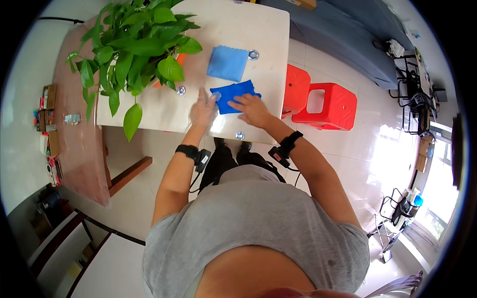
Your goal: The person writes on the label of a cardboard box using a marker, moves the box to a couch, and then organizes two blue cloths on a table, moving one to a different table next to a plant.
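Observation:
A dark blue cloth (234, 97) lies on the white table (261, 22) before me, its edges uneven. My right hand (253, 110) rests over its right part, palm down with the fingers spread. At the cloth's left edge is my left hand (203, 111), with what looks like a clear plastic glove on it. Its thumb side meets the cloth, and its fingers are apart. Beyond the dark cloth lies a folded light blue cloth (228, 63) with a scalloped edge.
A leafy potted plant (141, 48) overhangs the table's left side. Two red plastic stools (333, 106) (297, 85) stand against the right edge. Round metallic discs (253, 55) dot the tabletop. A brown table (80, 149) adjoins at the left, and a grey-covered surface (346, 37) lies at the far right.

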Available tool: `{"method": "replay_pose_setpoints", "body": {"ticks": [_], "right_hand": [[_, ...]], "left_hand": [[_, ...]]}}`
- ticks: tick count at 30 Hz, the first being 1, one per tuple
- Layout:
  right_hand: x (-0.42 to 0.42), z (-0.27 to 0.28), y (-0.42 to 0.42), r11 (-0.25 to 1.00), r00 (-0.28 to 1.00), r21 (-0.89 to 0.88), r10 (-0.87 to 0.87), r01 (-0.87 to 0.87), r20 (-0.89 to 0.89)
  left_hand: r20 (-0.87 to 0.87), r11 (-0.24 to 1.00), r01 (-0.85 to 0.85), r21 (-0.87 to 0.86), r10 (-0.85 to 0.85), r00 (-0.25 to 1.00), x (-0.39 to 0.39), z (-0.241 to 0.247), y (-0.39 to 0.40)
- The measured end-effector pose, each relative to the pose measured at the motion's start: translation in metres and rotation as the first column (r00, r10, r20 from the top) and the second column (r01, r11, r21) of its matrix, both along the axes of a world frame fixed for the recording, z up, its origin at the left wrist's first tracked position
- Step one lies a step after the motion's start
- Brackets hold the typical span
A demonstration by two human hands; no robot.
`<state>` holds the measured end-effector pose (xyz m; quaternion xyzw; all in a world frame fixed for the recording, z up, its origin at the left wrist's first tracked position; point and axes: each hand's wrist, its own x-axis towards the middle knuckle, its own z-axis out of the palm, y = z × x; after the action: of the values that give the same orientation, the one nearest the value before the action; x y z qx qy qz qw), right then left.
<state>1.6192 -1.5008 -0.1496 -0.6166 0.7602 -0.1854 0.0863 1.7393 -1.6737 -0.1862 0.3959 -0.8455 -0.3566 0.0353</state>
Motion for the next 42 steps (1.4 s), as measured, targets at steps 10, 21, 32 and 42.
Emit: {"method": "replay_pose_setpoints", "body": {"ticks": [10,21,32,42], "right_hand": [[0.000,-0.027,0.003,0.967,0.969,0.054,-0.248,0.248,-0.013],[-0.087,0.045,0.010,0.641,0.685,-0.250,-0.707,0.726,0.177],[-0.034,-0.028,0.038,0.678,0.631,0.045,-0.705,0.734,0.324],[0.132,-0.104,0.284,-0.210,-0.255,0.182,-0.925,0.961,0.280]], "left_hand": [[-0.231,0.781,0.079,0.619,0.086,0.969,0.024,0.018,-0.015],[-0.320,0.314,0.218,0.924,0.322,0.891,0.038,-0.011,-0.036],[-0.281,0.495,0.155,0.855,0.192,0.940,0.036,-0.002,-0.037],[-0.280,0.549,0.266,0.792,-0.061,0.958,0.028,-0.016,-0.037]]}}
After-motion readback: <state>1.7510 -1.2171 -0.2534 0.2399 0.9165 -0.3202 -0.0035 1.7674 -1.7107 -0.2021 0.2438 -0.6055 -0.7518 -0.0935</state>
